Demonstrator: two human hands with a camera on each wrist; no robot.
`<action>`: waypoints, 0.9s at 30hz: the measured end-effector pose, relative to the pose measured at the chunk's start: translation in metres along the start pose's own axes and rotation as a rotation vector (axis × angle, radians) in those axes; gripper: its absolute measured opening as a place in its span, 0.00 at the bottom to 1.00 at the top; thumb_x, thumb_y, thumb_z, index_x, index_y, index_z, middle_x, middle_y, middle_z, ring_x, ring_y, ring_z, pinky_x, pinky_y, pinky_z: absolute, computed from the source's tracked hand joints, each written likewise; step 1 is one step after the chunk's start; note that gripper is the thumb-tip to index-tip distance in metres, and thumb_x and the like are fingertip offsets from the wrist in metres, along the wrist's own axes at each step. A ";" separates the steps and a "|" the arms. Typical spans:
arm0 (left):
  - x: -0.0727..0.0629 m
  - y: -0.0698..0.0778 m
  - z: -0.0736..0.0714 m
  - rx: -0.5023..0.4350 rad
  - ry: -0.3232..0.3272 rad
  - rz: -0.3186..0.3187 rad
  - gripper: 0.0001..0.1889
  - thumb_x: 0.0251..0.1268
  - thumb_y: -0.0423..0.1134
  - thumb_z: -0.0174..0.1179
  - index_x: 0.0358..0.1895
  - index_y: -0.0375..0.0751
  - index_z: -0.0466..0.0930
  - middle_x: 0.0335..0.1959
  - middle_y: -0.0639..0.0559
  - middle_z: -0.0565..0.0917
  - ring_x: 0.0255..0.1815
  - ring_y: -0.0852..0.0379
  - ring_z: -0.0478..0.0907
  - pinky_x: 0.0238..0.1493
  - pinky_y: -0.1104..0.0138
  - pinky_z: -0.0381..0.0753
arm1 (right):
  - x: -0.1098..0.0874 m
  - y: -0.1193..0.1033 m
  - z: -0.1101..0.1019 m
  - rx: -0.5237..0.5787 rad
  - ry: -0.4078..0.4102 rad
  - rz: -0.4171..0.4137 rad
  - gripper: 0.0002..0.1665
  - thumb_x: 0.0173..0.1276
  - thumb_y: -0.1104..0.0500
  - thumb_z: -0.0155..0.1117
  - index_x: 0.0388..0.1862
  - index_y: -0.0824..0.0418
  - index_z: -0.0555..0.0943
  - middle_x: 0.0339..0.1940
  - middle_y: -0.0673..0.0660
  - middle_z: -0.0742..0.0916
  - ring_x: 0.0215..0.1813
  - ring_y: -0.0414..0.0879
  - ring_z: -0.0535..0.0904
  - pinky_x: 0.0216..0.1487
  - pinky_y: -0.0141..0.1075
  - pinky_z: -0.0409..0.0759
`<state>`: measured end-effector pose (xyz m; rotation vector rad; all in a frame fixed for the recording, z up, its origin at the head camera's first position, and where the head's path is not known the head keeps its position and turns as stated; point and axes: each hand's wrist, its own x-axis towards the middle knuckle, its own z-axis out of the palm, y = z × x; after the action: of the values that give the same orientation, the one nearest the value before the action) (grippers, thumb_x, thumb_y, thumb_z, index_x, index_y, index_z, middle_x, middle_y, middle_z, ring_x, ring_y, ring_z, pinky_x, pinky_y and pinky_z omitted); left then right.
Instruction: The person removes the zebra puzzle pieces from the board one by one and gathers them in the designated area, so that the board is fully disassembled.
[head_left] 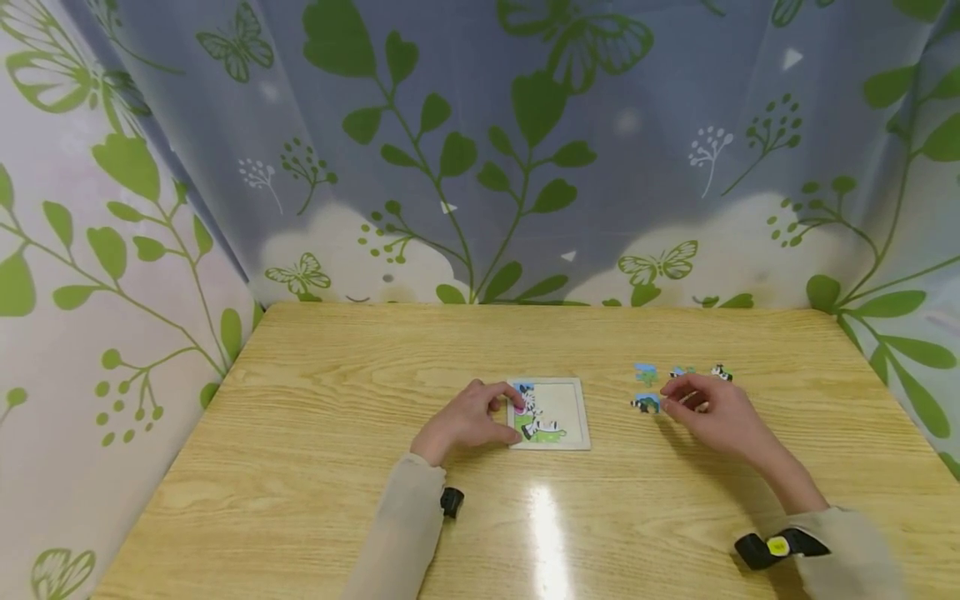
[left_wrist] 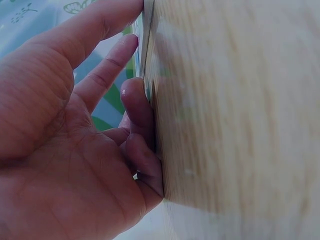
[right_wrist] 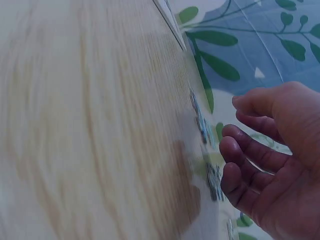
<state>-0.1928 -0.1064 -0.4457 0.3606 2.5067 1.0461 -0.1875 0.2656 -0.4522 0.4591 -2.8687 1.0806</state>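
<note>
A square puzzle board with a pale rim lies on the table, its left part filled by pieces picturing a black-and-white striped animal. My left hand rests at the board's left side, thumb near the lower corner and index fingertip on the filled part. In the left wrist view, thumb and index of the left hand reach the board's thin edge. My right hand hovers beside a loose puzzle piece, fingers bent loosely. The right wrist view shows nothing between the right hand's fingers.
Behind the right hand lie more loose pieces: a blue-green one, a partly hidden one and a black-and-white one. The wooden table ends at a patterned curtain at the back.
</note>
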 end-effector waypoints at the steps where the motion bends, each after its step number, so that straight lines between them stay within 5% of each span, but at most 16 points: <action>1: 0.000 0.000 0.000 0.000 0.000 -0.001 0.19 0.57 0.43 0.75 0.52 0.56 0.81 0.45 0.48 0.70 0.46 0.53 0.65 0.45 0.58 0.66 | 0.000 -0.002 0.003 0.011 -0.006 -0.009 0.07 0.72 0.58 0.67 0.46 0.59 0.85 0.38 0.56 0.89 0.35 0.34 0.81 0.32 0.32 0.78; 27: 0.001 0.002 0.000 -0.013 0.006 -0.020 0.18 0.58 0.42 0.75 0.51 0.56 0.81 0.47 0.48 0.70 0.47 0.52 0.65 0.46 0.58 0.65 | 0.022 -0.062 0.067 0.162 -0.193 -0.146 0.09 0.70 0.59 0.69 0.48 0.58 0.85 0.36 0.50 0.87 0.37 0.38 0.81 0.38 0.32 0.80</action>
<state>-0.1934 -0.1044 -0.4450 0.3282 2.5017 1.0570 -0.1866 0.1715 -0.4602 0.8106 -2.8607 1.3141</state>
